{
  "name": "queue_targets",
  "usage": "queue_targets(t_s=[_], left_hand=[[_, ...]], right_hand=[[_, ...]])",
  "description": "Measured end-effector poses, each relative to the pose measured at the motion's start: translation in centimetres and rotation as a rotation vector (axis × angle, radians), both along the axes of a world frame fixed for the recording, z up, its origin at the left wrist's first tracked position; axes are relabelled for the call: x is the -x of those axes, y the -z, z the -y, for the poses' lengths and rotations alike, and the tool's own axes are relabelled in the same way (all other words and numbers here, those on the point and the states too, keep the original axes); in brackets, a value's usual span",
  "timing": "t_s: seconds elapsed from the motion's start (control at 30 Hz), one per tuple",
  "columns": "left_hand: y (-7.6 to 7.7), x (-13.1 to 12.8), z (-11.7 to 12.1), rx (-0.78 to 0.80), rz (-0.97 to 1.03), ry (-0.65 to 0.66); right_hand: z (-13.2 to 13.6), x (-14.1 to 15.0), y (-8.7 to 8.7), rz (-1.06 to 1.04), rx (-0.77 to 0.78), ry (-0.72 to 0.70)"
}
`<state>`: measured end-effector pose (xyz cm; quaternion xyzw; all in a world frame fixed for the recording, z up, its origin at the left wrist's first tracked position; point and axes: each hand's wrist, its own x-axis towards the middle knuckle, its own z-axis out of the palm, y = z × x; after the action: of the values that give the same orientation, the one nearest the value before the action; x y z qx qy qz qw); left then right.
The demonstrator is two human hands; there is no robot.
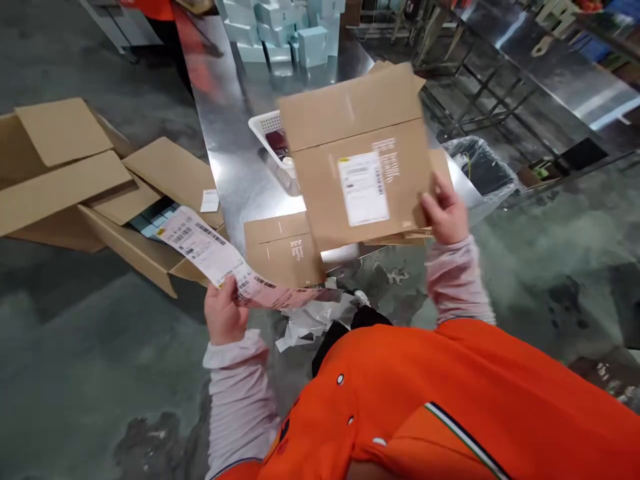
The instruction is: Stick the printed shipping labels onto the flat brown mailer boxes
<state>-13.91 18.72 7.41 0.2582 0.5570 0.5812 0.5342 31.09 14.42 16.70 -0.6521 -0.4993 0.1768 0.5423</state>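
My left hand [227, 312] pinches a long strip of printed shipping labels [215, 253], which curls up to the left and trails off to the right. My right hand [445, 210] grips the right edge of a flat brown cardboard box [320, 180], held raised over the metal table. A white shipping label [363, 189] sits on the face of that cardboard, beside white printed lettering. Below it, another flat cardboard piece [280, 257] with similar lettering lies at the table's near edge. More flat cardboard shows partly behind the raised piece.
Open cartons [125, 193] stand left of the metal table [225, 133]. A white basket [265, 127] is partly hidden behind the raised cardboard. Pale blue boxes [313, 47] are stacked at the far end. A plastic-lined bin [483, 167] stands right; crumpled white paper [313, 320] lies on the floor.
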Motion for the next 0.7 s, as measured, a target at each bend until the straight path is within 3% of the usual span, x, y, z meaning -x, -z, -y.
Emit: queue_targets(t_s=[0.07,0.13,0.17,0.23,0.3,0.33,0.4,0.43,0.53,0.7], left_hand=[[-0.5,-0.5,1.5,0.008,0.023,0.043],[-0.5,-1.4,3.1,0.041,0.019,0.077],[-0.3,-2.0,3.9,0.059,0.015,0.097],[0.2,-3.4,5.5,0.1,0.009,0.152],[0.8,-4.8,7.0,0.159,0.0,0.28],[1.0,-5.3,7.5,0.184,-0.014,0.362],[1.3,-5.9,8.1,0.185,-0.057,0.462],[1.4,-5.9,8.2,0.156,-0.077,0.446],[1.4,-5.1,7.6,0.088,-0.105,0.262],[2.3,-4.5,7.1,0.125,-0.167,0.244]], right_hand=[[1.7,-5.3,-2.8,0.111,0.117,0.102],[2.7,-6.0,-3.6,0.256,0.182,0.237],[2.7,-4.4,-3.1,0.303,0.188,0.269],[2.2,1.8,-0.6,0.28,0.208,0.178],[1.5,10.0,3.4,-0.034,0.405,-0.246],[1.4,14.1,5.5,-0.218,0.468,-0.388],[1.6,20.7,9.4,-0.515,0.517,-0.493],[1.9,23.0,10.8,-0.597,0.542,-0.509],[2.3,25.7,12.6,-0.641,0.612,-0.618],[-0.7,24.6,11.0,-0.331,0.556,-0.648]])
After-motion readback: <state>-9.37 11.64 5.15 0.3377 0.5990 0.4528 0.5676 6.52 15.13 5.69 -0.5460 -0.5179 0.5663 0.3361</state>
